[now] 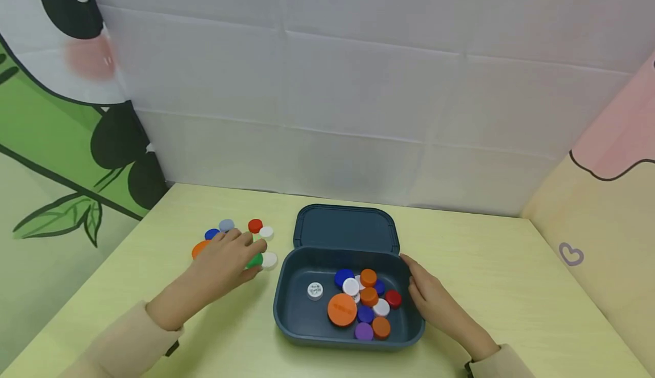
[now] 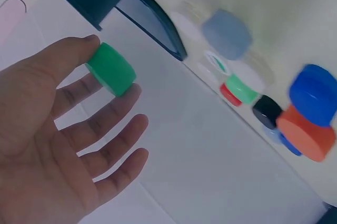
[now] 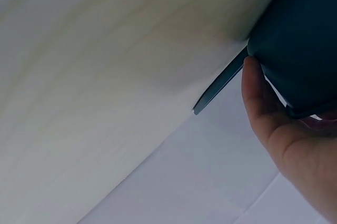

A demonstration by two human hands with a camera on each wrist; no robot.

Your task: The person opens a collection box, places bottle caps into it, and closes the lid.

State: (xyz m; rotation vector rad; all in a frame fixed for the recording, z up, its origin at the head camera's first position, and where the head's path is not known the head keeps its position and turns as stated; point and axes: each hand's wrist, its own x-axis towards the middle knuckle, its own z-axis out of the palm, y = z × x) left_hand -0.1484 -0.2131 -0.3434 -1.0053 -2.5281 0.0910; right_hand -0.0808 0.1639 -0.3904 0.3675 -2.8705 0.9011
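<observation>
My left hand [image 1: 225,258] pinches a green bottle cap [image 2: 111,69] between thumb and index finger, the other fingers spread loosely in the left wrist view. It hovers over loose caps left of a dark blue box [image 1: 302,341]. My right hand [image 1: 437,304] grips the right wall of this box, with a finger [image 3: 254,87] along the outside in the right wrist view. Inside the box lie several caps: a large orange cap [image 1: 341,310], a purple cap [image 1: 364,331], a red cap [image 1: 393,299], and a white cap [image 1: 315,291] apart at the left.
The box's lid [image 1: 345,227] lies behind it. Around the left hand are a red cap [image 1: 255,225], white caps [image 1: 269,261], a blue cap [image 1: 212,234], an orange cap [image 1: 200,248] and a black cap [image 2: 267,111]. A white cloth wall [image 1: 332,99] rises behind the table [image 1: 512,287].
</observation>
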